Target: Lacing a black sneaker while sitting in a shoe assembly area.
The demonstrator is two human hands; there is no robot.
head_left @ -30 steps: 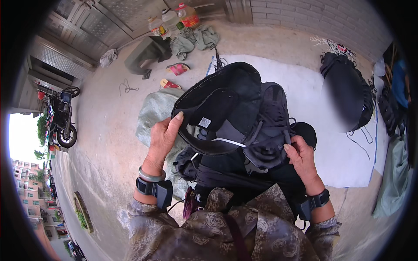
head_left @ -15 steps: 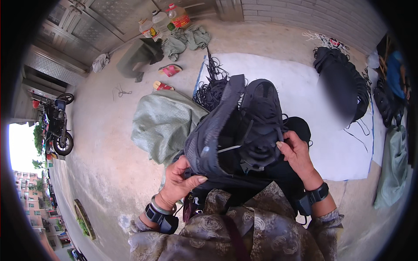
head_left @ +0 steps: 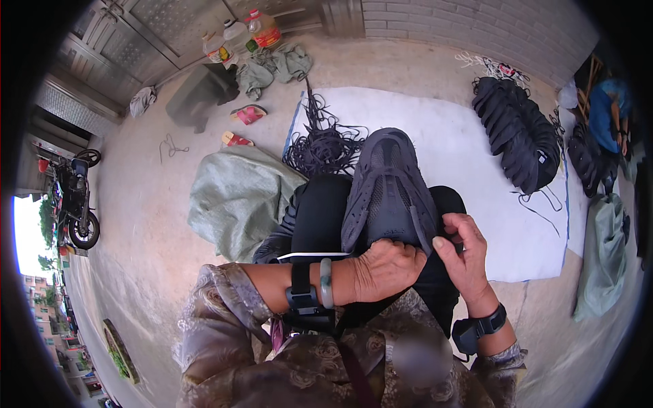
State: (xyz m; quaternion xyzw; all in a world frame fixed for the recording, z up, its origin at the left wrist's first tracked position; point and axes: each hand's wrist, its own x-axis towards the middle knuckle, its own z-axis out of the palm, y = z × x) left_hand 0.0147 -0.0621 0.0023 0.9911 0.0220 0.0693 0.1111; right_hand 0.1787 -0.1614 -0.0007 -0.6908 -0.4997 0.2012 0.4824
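Observation:
A dark grey shoe upper [head_left: 393, 180] lies across my black-clad knees, its rounded toe pointing away from me. My left hand [head_left: 391, 268] reaches across in front of me, fingers curled closed on the upper's near end; the fingertips are hidden. Beside the upper's right edge is my right hand [head_left: 464, 255], half curled, its thumb near that edge and apart from the forefinger, with nothing visible between them. Next to my left thigh, another dark piece [head_left: 273, 241] shows in part, with a thin white strip [head_left: 316, 256] near it.
A tangle of black laces [head_left: 325, 146] rests on a white sheet [head_left: 415, 109]. Rows of dark shoe uppers [head_left: 507, 129] lie at its right. A pale green sack [head_left: 238, 197] is at left, red sandals [head_left: 249, 114] beyond. Another person [head_left: 610, 115] is at far right.
The laced upper that lay between my hands is out of sight there; a different-looking upper rests on my knees. My left hand has crossed to the right and closed on it.

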